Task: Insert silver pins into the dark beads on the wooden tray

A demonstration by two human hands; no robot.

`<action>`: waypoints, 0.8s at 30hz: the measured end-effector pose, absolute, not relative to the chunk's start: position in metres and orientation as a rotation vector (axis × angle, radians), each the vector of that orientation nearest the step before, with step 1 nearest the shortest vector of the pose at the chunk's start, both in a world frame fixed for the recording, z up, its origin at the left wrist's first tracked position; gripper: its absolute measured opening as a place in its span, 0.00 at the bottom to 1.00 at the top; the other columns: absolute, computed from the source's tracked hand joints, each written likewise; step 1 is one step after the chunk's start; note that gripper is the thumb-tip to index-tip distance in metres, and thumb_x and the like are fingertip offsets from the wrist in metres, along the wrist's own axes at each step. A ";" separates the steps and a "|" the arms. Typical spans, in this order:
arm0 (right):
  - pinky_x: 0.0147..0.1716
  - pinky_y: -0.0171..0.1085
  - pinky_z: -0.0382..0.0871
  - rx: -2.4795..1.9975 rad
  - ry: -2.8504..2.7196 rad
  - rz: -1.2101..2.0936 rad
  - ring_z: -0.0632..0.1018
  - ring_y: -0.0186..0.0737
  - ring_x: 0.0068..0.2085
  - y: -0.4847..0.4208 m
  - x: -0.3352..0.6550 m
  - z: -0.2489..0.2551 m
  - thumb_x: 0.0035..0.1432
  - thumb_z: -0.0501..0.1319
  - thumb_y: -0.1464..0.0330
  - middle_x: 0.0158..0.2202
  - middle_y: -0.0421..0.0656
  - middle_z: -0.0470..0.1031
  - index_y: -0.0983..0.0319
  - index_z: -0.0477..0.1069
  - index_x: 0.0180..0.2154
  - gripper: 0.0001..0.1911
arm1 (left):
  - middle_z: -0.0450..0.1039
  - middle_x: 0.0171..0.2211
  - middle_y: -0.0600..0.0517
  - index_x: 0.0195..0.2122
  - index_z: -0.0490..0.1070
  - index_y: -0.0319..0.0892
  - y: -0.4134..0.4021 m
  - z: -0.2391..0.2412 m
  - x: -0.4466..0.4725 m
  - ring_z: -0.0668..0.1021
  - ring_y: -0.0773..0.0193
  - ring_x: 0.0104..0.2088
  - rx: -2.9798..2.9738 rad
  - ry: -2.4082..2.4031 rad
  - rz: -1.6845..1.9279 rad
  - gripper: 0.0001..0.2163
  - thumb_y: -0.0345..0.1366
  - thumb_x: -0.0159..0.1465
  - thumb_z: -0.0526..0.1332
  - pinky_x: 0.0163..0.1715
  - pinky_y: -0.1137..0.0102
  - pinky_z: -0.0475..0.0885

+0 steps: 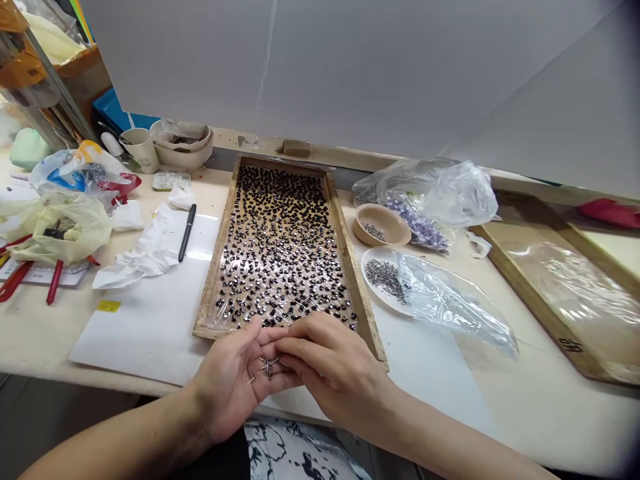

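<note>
My left hand [233, 380] lies palm up at the table's front edge, cupping a small pile of thin metal pins [267, 365]. My right hand [330, 363] is beside it with fingertips pinched together at those pins. Just beyond both hands sits a long wooden tray [219, 250] lined with clear film and covered with several small dark beads [280, 240].
A tan bowl [395, 230] and a white plate [373, 287] with metal bits stand right of the tray, among clear plastic bags [440, 193]. A second wooden tray [530, 293] lies far right. A black pen [187, 231], crumpled tissue [145, 257], red-handled pliers [30, 277], bags and cups sit left.
</note>
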State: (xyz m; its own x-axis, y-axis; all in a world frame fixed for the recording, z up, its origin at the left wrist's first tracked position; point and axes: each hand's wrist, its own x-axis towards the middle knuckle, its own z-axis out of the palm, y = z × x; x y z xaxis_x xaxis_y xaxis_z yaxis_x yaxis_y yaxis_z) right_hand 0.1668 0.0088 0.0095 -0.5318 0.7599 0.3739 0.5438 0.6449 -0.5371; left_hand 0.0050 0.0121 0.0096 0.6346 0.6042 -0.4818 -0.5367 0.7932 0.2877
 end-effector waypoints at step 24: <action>0.30 0.38 0.59 -1.120 -2.446 0.461 0.63 0.38 0.31 0.004 0.182 0.015 0.56 0.50 0.80 0.30 0.45 0.65 0.65 0.66 0.30 0.09 | 0.75 0.32 0.46 0.28 0.65 0.37 0.004 0.004 0.007 0.79 0.61 0.33 0.344 0.718 0.477 0.08 0.34 0.55 0.64 0.40 0.64 0.70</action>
